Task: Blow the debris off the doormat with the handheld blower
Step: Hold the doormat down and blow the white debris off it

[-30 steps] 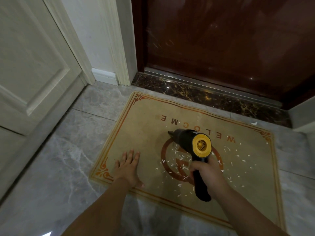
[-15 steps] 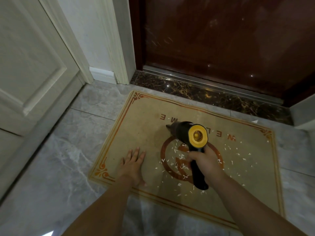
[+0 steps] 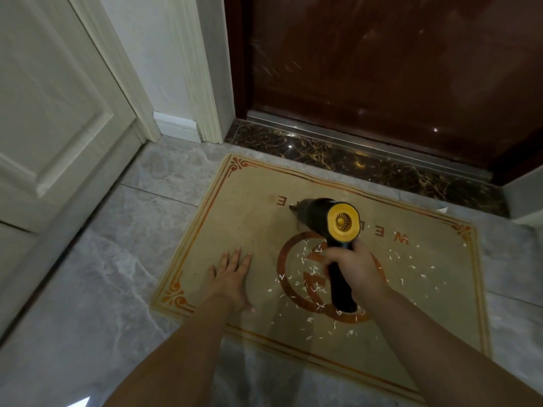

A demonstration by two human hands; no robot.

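Note:
A tan doormat [image 3: 249,218] with a red border and upside-down WELCOME lettering lies on the grey floor before a dark door. Small white debris flecks [image 3: 305,274] are scattered over its red circle and right half. My right hand [image 3: 357,270] grips the black handle of the handheld blower [image 3: 329,221]; its yellow rear intake faces me and its nozzle points away to the far left, just above the mat. My left hand [image 3: 230,276] rests flat on the mat's near-left part, fingers straight.
A dark brown door [image 3: 396,69] and a dark marble threshold [image 3: 352,160] run along the far side. A white panelled door [image 3: 50,113] stands on the left. Grey marble tiles [image 3: 88,274] surround the mat. A white scrap [image 3: 442,210] lies beyond the mat's far right.
My right hand has carried the blower a little farther away over the mat, toward the lettering. The left hand stays pressed in place.

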